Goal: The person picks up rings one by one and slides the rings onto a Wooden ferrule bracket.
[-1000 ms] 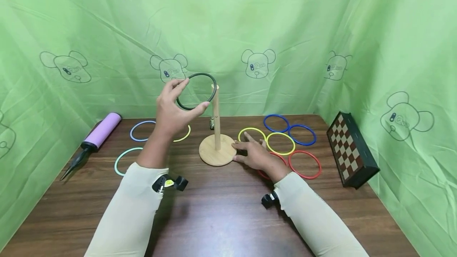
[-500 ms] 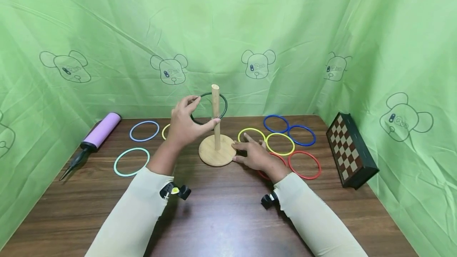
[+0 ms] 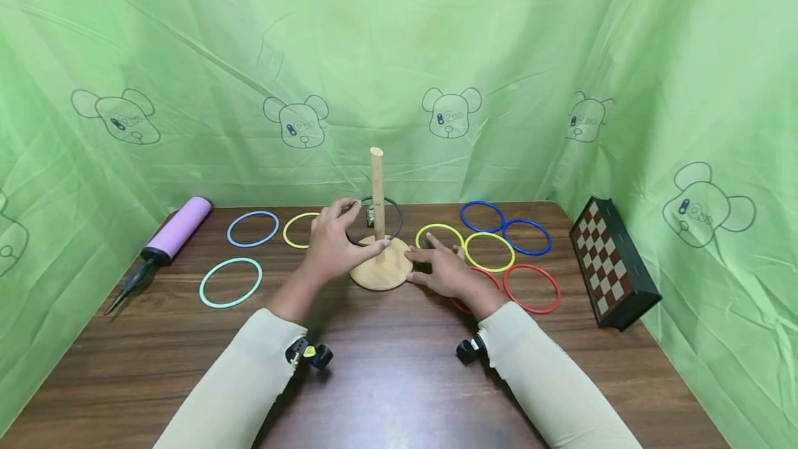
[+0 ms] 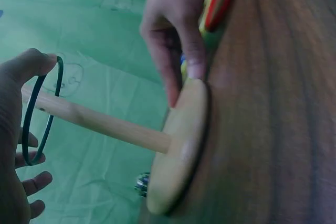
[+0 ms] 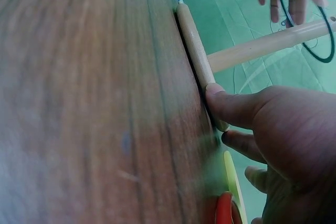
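A wooden ring-toss stand has an upright post on a round base. My left hand pinches a dark green ring between thumb and fingers. That ring encircles the post, partway down it and above the base; in the left wrist view the post passes through the ring. With thumb and finger at the rim, my right hand grips the right edge of the base. The right wrist view shows the thumb on the edge of the base.
Yellow, blue and red rings lie right of the stand. To the left are light blue, mint and yellow rings. A purple hand pump and a chessboard box stand at the sides.
My left hand has brought the dark green ring from beside the top of the post over it and down along it. The right hand has stayed at the base.
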`<control>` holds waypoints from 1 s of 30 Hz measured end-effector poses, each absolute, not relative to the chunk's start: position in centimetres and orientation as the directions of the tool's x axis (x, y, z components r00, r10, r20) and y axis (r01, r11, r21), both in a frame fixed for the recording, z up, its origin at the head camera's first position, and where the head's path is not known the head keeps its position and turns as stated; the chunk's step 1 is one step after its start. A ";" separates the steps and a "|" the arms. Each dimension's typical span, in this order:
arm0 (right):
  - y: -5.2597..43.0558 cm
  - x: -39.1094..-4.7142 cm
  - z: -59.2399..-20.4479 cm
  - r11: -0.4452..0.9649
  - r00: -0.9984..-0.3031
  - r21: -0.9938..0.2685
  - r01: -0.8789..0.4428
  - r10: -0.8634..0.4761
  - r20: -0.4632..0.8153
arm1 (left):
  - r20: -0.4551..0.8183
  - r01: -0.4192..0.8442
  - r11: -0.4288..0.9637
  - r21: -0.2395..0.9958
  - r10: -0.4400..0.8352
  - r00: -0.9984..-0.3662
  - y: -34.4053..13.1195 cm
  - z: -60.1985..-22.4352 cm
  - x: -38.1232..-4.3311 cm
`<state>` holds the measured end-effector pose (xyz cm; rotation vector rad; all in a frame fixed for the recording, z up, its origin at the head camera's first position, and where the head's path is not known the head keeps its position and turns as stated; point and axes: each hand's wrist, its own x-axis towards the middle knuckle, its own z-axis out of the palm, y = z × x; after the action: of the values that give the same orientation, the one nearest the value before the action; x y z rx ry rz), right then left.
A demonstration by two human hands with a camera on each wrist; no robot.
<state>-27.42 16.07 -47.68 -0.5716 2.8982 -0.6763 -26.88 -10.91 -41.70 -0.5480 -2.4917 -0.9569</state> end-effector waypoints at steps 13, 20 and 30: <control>16.0 -27.2 -47.2 0.840 -0.925 -0.432 -0.328 -0.379 -0.035 | 0.383 0.454 0.770 0.448 0.294 -0.876 -11.1 -44.9 -27.0; 16.0 -27.2 -47.4 0.838 -0.923 -0.434 -0.331 -0.383 -0.034 | 0.311 0.432 0.776 0.459 0.315 -0.897 -11.0 -46.7 -27.3; 16.0 -27.3 -47.5 0.835 -0.933 -0.454 -0.310 -0.359 -0.024 | 0.263 0.406 0.772 0.490 0.313 -0.913 -11.3 -47.8 -27.7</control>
<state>-27.27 15.97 -47.47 -0.5310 2.9055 -0.6918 -27.65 -11.30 -47.81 -0.5721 -2.7982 -0.8308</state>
